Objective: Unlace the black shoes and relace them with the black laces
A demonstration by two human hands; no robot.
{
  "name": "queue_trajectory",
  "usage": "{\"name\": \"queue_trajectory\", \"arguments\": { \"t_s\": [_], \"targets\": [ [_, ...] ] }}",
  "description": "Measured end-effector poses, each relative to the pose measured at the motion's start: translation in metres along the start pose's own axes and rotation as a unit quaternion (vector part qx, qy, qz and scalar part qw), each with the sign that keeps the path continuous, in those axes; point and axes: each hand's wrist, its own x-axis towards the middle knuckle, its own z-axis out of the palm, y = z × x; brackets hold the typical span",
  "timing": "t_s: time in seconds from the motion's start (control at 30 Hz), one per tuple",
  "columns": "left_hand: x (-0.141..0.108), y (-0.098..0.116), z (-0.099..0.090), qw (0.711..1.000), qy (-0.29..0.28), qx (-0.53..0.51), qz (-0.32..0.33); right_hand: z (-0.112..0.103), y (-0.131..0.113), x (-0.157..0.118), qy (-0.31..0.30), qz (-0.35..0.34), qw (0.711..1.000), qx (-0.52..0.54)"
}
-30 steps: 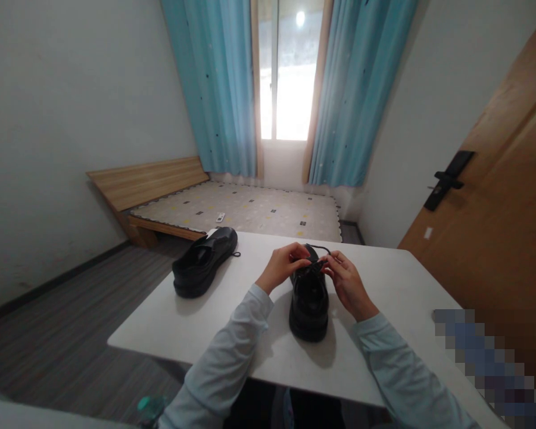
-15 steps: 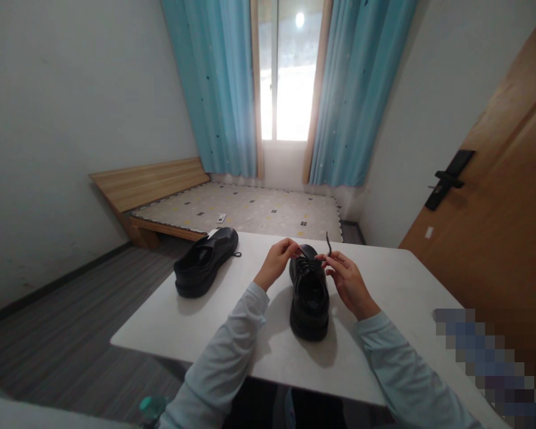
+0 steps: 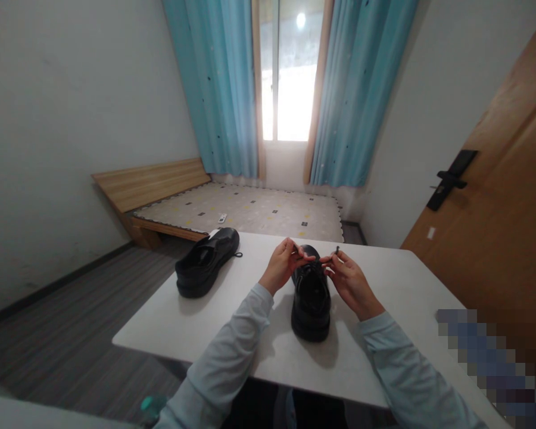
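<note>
Count: two shoes, center shoe point(image 3: 311, 319) and left shoe point(image 3: 194, 279), both upright on the same white tabletop point(image 3: 161, 333). Your left hand point(image 3: 282, 266) and right hand point(image 3: 351, 285) each pinch center shoe's lace point(image 3: 337, 250). Center shoe: black, smooth, thick-soled, heel toward you.

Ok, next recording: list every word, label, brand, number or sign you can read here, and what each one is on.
No text can be read.
White sticker on the door: too small and blurred to tell whether it bears writing.
Small white object on the bed cover: any markings too small to read.
Dark printed squares on the bed cover: too small to make out.
Two black shoes: no brand visible.
</note>
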Motion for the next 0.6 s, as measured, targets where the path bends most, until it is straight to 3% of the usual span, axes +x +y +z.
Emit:
{"name": "queue_trajectory", "arguments": {
  "t_s": [0.33, 0.6],
  "targets": [
    [0.006, -0.004, -0.009, 0.997, 0.018, 0.069, 0.011, -0.008, -0.004, 0.002, 0.025, 0.03, 0.998, -0.048],
    [0.01, -0.001, -0.019, 0.994, 0.026, 0.102, 0.0, -0.021, -0.006, 0.006, 0.024, 0.116, 0.992, -0.035]
  ]
}}
